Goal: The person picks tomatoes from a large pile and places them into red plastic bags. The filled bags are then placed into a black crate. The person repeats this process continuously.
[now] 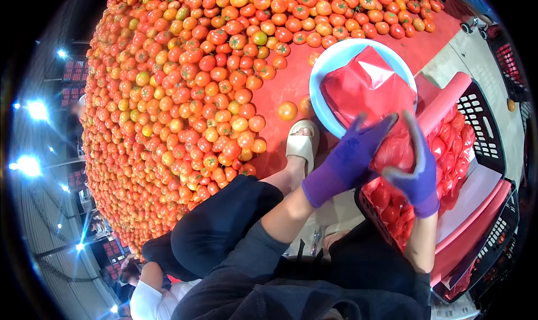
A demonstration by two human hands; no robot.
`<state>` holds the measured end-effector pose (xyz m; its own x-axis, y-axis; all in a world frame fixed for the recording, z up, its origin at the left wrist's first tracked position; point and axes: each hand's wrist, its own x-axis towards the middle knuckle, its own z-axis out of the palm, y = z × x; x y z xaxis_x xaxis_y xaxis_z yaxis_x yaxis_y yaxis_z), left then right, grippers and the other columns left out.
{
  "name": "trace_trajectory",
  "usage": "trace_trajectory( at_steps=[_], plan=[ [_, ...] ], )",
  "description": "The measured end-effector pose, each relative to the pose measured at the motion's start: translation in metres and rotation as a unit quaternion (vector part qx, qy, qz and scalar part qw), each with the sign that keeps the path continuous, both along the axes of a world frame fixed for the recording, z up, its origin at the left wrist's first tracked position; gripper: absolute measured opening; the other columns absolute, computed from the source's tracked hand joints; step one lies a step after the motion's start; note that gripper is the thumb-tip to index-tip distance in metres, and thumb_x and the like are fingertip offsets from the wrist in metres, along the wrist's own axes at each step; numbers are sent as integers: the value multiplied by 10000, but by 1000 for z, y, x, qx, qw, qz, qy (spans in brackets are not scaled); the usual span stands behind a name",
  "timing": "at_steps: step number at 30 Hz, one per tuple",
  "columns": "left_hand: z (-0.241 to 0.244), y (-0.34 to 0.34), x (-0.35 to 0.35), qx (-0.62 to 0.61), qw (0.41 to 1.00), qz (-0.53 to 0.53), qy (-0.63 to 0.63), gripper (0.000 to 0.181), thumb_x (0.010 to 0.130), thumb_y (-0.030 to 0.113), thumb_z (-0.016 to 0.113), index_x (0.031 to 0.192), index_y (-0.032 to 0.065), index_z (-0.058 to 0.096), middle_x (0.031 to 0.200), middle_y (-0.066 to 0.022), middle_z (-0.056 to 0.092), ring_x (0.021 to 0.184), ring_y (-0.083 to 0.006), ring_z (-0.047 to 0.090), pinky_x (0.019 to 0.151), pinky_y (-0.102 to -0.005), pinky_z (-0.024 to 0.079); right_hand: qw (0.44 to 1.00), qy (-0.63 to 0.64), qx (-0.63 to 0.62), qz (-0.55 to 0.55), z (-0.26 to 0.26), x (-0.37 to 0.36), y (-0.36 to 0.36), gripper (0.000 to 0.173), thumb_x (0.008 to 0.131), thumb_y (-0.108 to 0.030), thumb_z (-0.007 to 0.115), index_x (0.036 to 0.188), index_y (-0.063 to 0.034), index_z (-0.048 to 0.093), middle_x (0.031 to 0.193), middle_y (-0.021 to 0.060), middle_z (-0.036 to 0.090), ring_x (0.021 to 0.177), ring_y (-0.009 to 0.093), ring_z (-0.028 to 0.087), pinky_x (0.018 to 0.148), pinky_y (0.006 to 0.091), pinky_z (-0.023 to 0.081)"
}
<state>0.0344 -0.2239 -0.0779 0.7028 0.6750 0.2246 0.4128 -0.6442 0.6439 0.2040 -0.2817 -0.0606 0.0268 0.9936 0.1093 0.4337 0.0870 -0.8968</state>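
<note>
My left hand (349, 160), in a purple knit glove with a grey palm, has its fingers apart beside a bulging red plastic bag. My right hand (414, 169), in a matching glove, is on the other side of this bag (393, 152), blurred, with thumb and fingers spread. Whether either palm presses on the bag is hard to tell. Just beyond them, red plastic sheets (367, 85) lie in a light blue round basin (321, 68). Beneath my right hand, a black crate (483, 127) holds several red plastic-wrapped bundles (447, 152), with a pink foam roll (447, 101) across it.
A large heap of tomatoes (189, 89) covers the red floor sheet (275, 93) ahead and to the left. A loose tomato (287, 111) lies near my sandal (303, 145). Folded red and pink sheets (470, 232) stick out of another crate (500, 240) at right. Another person (157, 295) sits at lower left.
</note>
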Motion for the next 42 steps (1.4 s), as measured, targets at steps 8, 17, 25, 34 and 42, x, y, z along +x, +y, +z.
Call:
trace_trajectory(
  at_steps=[8, 17, 25, 34, 42],
  plan=[
    [-109, 115, -100, 123, 906, 402, 51, 393, 752, 223, 726, 1033, 12, 551, 946, -121, 589, 828, -237, 569, 714, -384, 451, 833, 460, -38, -306, -64, 69, -46, 603, 781, -94, 606, 1334, -28, 374, 1125, 54, 524, 1005, 141, 528, 886, 283, 431],
    [-224, 90, -304, -103, 748, 559, 344, 719, 809, 412, 669, 1323, 5, 372, 1099, -291, 587, 996, -408, 594, 804, -451, 501, 685, -504, 0, -526, -107, 280, -69, 729, 568, -256, 790, 1194, -36, 488, 1098, 188, 553, 1026, 356, 522, 917, 425, 410],
    [-163, 139, -239, -116, 855, 462, -205, 459, 834, 167, 611, 1223, -44, 487, 1124, -194, 575, 999, -289, 553, 864, -387, 471, 773, 134, -135, -606, -256, 335, -94, 628, 802, -478, 584, 1215, -9, 517, 1246, 201, 543, 1168, 337, 506, 980, 363, 392],
    [-151, 121, 1, -422, 835, 131, -328, 338, 887, 195, 612, 1162, 34, 500, 1097, -94, 550, 1005, -208, 566, 828, -346, 499, 757, -260, -162, -577, -253, 313, -75, 639, 865, -497, 526, 1191, 50, 483, 1138, 301, 549, 1048, 442, 536, 902, 464, 431],
    [-243, 102, 97, 91, 991, 88, 52, 736, 704, 338, 745, 1323, 91, 433, 1330, -279, 405, 1266, -421, 348, 1017, -453, 333, 773, -219, -147, -577, -247, 315, -76, 660, 853, -508, 547, 1219, 39, 490, 1144, 295, 561, 1082, 423, 535, 933, 433, 419]
  ],
)
